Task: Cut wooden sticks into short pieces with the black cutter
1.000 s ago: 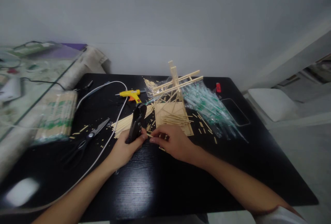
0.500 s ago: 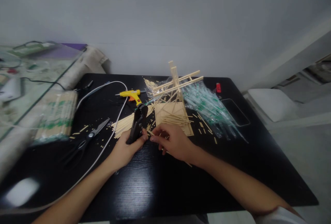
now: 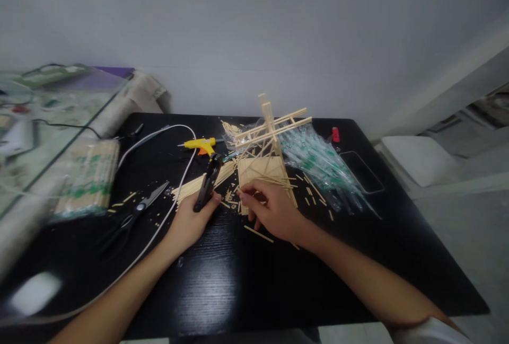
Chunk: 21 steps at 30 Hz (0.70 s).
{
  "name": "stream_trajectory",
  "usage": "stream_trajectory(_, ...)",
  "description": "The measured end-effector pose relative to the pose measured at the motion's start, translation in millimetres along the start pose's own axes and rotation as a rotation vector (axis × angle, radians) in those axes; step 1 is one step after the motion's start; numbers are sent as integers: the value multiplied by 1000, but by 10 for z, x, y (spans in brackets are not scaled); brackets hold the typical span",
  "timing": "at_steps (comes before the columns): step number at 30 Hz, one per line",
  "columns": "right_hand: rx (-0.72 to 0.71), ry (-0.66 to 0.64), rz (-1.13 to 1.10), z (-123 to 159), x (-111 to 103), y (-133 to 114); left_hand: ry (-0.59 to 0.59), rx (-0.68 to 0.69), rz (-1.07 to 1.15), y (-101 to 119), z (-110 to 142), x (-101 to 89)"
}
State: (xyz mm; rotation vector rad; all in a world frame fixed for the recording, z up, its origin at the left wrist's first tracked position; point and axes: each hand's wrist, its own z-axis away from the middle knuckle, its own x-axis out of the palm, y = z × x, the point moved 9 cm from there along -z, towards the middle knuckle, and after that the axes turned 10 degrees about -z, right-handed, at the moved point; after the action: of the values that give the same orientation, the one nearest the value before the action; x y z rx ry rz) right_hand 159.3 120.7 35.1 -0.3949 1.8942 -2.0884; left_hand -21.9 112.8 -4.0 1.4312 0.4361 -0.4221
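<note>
My left hand (image 3: pixel 190 222) is closed round the handles of black pliers (image 3: pixel 208 185), whose jaws point away from me over a fan of loose wooden sticks (image 3: pixel 194 187). My right hand (image 3: pixel 272 210) rests with curled fingers at the near edge of a flat stick base (image 3: pixel 254 170), fingertips among short stick offcuts; what it pinches, if anything, is hidden. From that base rises a stick tower with crossed arms (image 3: pixel 270 126). A single cut stick (image 3: pixel 258 234) lies on the black table (image 3: pixel 222 280) just under my right hand.
A yellow glue gun (image 3: pixel 202 146) with a white cable (image 3: pixel 159 222) lies behind the pliers. Black scissors (image 3: pixel 137 210) sit to the left, near a wrapped stick bundle (image 3: pixel 85 179). Plastic chopstick wrappers (image 3: pixel 322 164), a red lighter (image 3: pixel 336 134) and a phone (image 3: pixel 362 172) are to the right.
My right hand has moved away from the pliers' jaws toward the stick base. The pliers have tilted and shifted slightly left. A cut stick now lies on the table near my right hand.
</note>
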Motion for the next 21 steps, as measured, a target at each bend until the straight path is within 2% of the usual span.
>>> stream_trajectory(5,-43,11,-29,8,-29,-59,5,4,-66,16,-26,-25)
stream_trajectory(9,-113,-16,8,7,-37,-130,-5,-14,-27,-52,-39,-2)
stream_trajectory(13,-144,10,54,5,-103,-207,0,4,38,-57,-45,-4)
stream_trajectory(16,-66,21,-83,-1,-178,-190,-17,38,51,11,-40,0)
stream_trajectory(19,74,-18,-327,13,-210,-82,5,76,71,80,-33,-27)
stream_trajectory(21,150,-36,-396,50,-234,3,10,80,90,89,-31,-33)
